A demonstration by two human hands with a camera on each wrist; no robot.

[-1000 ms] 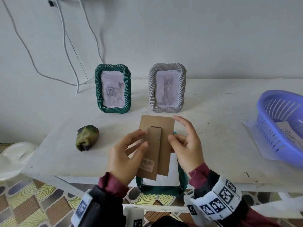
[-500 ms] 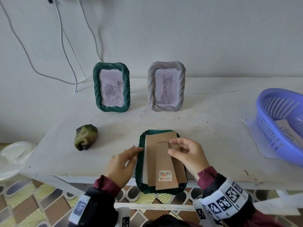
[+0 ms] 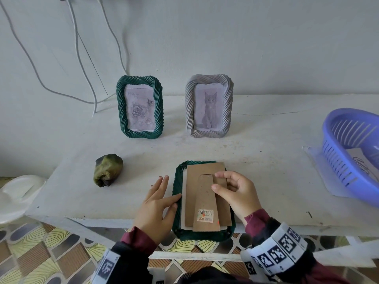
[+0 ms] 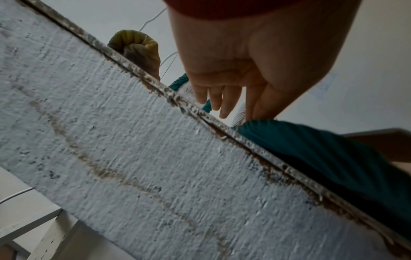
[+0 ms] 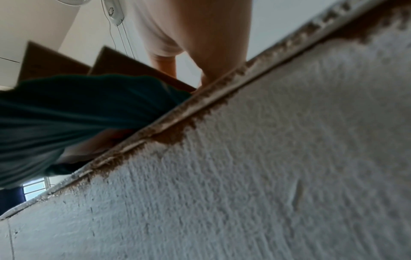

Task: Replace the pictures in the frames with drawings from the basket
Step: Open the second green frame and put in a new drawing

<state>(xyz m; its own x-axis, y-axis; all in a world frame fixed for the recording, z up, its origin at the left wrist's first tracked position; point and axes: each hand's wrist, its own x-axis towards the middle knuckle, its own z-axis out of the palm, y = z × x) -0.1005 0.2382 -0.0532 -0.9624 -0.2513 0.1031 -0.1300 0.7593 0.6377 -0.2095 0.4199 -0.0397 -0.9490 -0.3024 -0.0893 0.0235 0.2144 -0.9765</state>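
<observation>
A dark green frame (image 3: pixel 178 201) lies face down at the table's front edge and overhangs it. On its back sits a brown cardboard backing (image 3: pixel 206 201) with its stand flap, over a white sheet. My right hand (image 3: pixel 220 182) curls over the backing's right side, thumb on the flap and fingertips on the board. With its fingers straight, my left hand (image 3: pixel 167 191) rests on the table, thumb against the frame's left rim. The left wrist view shows the left hand (image 4: pixel 222 102) above that frame (image 4: pixel 311 149). The purple basket (image 3: pixel 336 152) at the right holds a drawing (image 3: pixel 364 166).
Two frames stand upright at the back: a green frame (image 3: pixel 140 107) with a rose drawing and a grey frame (image 3: pixel 209 106) with a cat drawing. A balled green cloth (image 3: pixel 108 170) lies left. Paper lies under the basket. Cables hang on the wall.
The cardboard backing, held up in both hands a second ago, now lies on the face-down frame. My left hand has let go of it and moved to the frame's left rim.
</observation>
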